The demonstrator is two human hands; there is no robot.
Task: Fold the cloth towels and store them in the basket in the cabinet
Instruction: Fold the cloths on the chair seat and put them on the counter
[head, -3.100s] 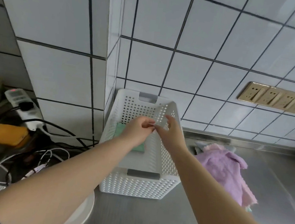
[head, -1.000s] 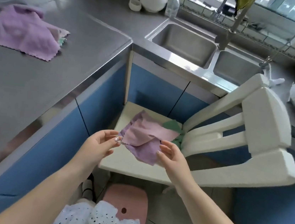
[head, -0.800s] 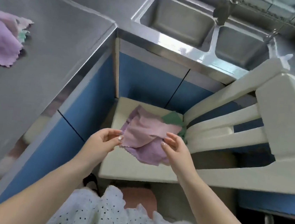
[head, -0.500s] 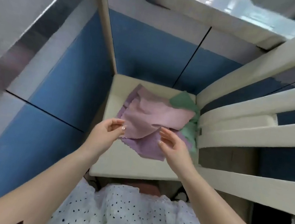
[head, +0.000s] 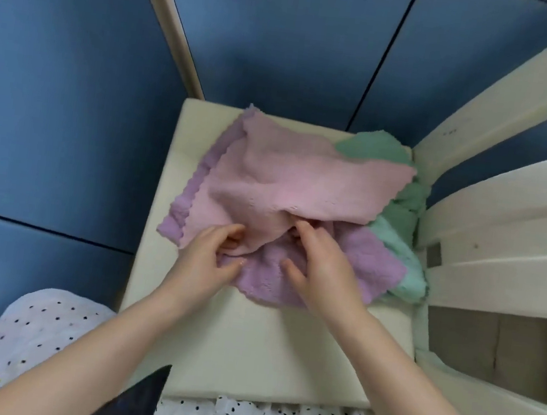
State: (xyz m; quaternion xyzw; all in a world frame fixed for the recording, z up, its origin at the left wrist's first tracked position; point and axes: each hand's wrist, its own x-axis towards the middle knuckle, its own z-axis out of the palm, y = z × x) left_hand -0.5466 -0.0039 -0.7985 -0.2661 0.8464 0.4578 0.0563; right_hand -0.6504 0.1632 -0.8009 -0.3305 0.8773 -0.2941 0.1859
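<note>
A loose heap of cloth towels lies on the cream chair seat [head: 248, 349]. A pink towel [head: 289, 178] is on top, a purple towel [head: 369, 260] under it, and green towels [head: 397, 222] at the right by the chair back. My left hand [head: 211, 255] pinches the near edge of the pink towel. My right hand [head: 320, 264] has its fingertips curled under the pink towel's near fold and grips it. The basket is out of view.
The cream chair back and slats [head: 505, 215] rise close on the right. Blue cabinet doors [head: 71, 106] stand behind and to the left of the seat. My dotted white clothing [head: 43, 334] fills the bottom of the view.
I have bent closer to the chair seat. Both hands went down from just above the heap onto it and took hold of the pink towel's near edge.
</note>
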